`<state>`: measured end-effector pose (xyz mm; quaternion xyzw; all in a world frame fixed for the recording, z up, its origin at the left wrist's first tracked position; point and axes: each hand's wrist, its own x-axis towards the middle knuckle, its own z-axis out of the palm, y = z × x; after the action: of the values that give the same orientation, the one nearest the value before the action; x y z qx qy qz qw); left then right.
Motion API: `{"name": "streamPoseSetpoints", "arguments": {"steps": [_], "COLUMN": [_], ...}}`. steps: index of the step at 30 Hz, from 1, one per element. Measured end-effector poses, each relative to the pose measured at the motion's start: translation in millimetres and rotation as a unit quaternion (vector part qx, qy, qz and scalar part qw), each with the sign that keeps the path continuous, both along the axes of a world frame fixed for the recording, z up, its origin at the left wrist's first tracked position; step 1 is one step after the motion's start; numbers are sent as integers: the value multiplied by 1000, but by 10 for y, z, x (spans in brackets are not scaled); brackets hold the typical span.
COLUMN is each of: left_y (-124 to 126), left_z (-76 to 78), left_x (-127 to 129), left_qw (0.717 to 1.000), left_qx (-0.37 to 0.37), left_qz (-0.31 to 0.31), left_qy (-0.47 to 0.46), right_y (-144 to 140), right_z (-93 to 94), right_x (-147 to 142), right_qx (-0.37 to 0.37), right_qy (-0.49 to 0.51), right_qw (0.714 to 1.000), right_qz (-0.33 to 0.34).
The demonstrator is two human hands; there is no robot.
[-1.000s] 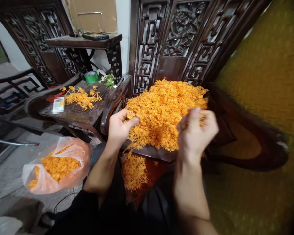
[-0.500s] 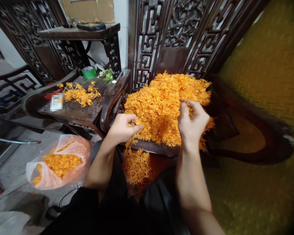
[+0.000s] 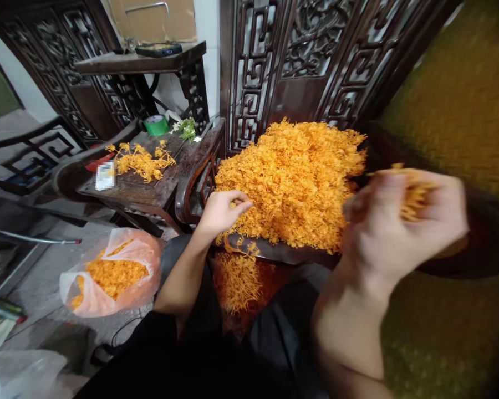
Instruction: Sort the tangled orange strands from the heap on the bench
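The work in hand looks like sorting or picking through a big heap of orange strands (image 3: 293, 177), possibly dried fungus or small artificial flower sprigs; the view does not settle which. The heap lies on the seat of a dark carved wooden chair (image 3: 274, 61), filling it up to the front edge, where a few strands hang over.

The left hand (image 3: 222, 210) rests at the heap's front left corner, fingers curled narrow and pinching a few strands. The right hand (image 3: 403, 221) is lifted clear of the heap to the right, closed around a small tuft of orange strands (image 3: 413, 194).

The next move probably calls for a light pinch, since the strands tangle and drag their neighbours along.

The right hand is badly blurred, so its exact grip is unclear. A plastic bag (image 3: 112, 277) on the floor holds more orange strands, and a smaller pile (image 3: 141, 160) lies on the neighbouring surface (image 3: 149, 188), where a small blurred-out object cannot be read.
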<state>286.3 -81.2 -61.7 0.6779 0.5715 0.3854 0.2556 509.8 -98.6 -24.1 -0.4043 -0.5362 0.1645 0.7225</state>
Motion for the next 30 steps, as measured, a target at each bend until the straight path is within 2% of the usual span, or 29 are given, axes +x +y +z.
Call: {"name": "streamPoseSetpoints", "arguments": {"steps": [2,5,7,9,13,15,17,22,26,28,30], "left_y": [4,-47,-106,-163,-223,-231,-246,-360,-460,-495,-516], "left_z": [38,173,277,357,426,442,466,572,638,644,634], "left_x": [8,13,-7,-37,-105,-144,-181,-227,-242,-252,-267], "left_qw": [989,954,941,939,966,969,961,950,926,913,907], "left_qx": [-7,16,55,81,114,146,179,201,237,250,242], "left_qz": [-52,-132,-197,-231,-188,-184,-208,-238,-286,-307,-320], "left_qy": [-136,-267,-271,-239,-134,-74,-36,4,66,98,126], "right_y": [-35,-29,15,67,110,95,67,1,-29,-35,-40], "right_z": [30,-16,-76,-141,-242,-264,-278,-334,-365,-367,-356], "right_x": [9,-78,-143,-205,-338,-400,-459,-589,-619,-611,-598], "right_qx": [-25,-113,-160,-202,-245,-244,-242,-250,-304,-311,-314], "right_qy": [-40,-112,-77,-24,44,72,89,132,102,90,65], "right_qw": [996,947,909,864,766,735,711,696,628,626,651], "right_qz": [69,280,378,461,592,629,654,660,709,709,687]}}
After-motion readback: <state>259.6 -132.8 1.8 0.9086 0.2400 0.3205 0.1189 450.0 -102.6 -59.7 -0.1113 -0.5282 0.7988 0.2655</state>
